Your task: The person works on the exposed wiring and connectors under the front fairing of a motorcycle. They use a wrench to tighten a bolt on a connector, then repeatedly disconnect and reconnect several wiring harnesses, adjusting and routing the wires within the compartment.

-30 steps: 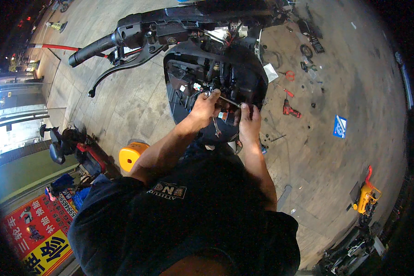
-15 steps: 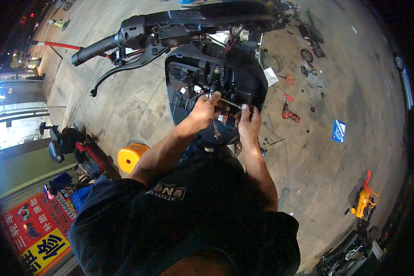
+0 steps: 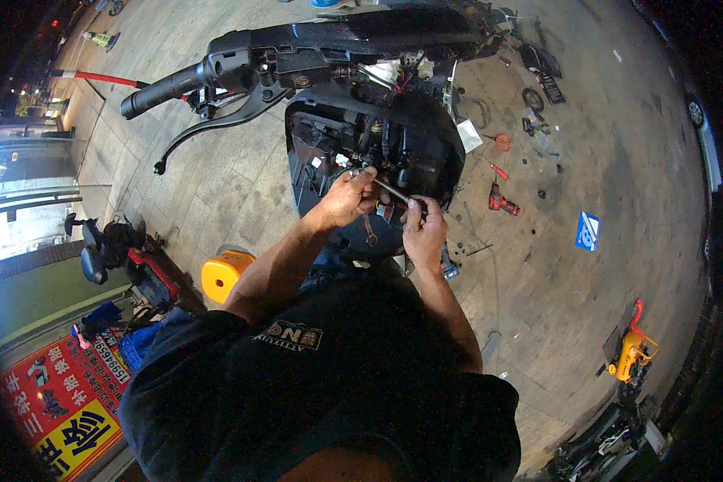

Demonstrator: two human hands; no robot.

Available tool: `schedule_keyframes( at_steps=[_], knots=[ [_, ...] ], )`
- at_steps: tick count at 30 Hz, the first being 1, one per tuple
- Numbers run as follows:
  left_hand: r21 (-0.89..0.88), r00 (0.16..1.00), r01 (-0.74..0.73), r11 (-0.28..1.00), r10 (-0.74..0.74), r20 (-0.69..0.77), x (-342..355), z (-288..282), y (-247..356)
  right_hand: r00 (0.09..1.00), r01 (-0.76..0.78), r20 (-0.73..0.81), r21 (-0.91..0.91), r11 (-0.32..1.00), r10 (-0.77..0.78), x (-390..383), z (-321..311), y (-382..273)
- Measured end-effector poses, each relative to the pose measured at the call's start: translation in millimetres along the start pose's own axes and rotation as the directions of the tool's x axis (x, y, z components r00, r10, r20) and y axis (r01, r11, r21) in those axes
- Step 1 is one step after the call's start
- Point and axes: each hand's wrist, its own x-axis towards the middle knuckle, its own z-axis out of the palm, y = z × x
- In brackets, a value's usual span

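Observation:
A slim silver wrench-like bar slants between my two hands, over the open black front compartment of a scooter. My left hand pinches its upper left end with closed fingers. Around the lower right end, the fingers of my right hand are closed too. Just below my left hand a spanner rests against the dark panel, its open jaw toward me. Wiring and small white connectors show inside the compartment next to my left hand. The bar's left tip is hidden by my fingers.
The handlebar grip and brake lever jut out to the left. On the floor at right lie a red power tool, red scissors and a blue box. A yellow stool stands at left.
My right hand has come slightly down and toward me, and more of the bar shows between my hands. My left hand has shifted a little toward me, still at its end.

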Motion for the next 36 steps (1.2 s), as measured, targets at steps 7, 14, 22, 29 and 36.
schedule_keyframes(
  at_steps=[7,14,22,29,36],
  knots=[
    [0.073,1.0,0.007,0.997,-0.008,0.018,-1,4,1,0.999,0.047,0.007,0.158,0.986,-0.049,22,-9,-9],
    [0.026,0.965,0.091,0.995,-0.082,-0.25,1,30,12,0.938,-0.346,0.157,0.344,0.873,0.31,16,-5,9],
    [0.539,0.974,-0.089,0.838,0.186,-0.128,8,1,-10,0.999,-0.035,-0.047,-0.205,0.978,0.026,4,-2,18],
    [0.373,0.95,0.043,0.927,0.078,-0.303,21,13,-20,0.997,-0.056,0.039,-0.197,0.979,0.064,22,-9,36],
    [-0.071,1.0,0.019,0.997,-0.021,-0.021,15,6,-22,0.995,0.081,0.051,0.012,0.997,-0.082,46,-20,-1]
  ],
)
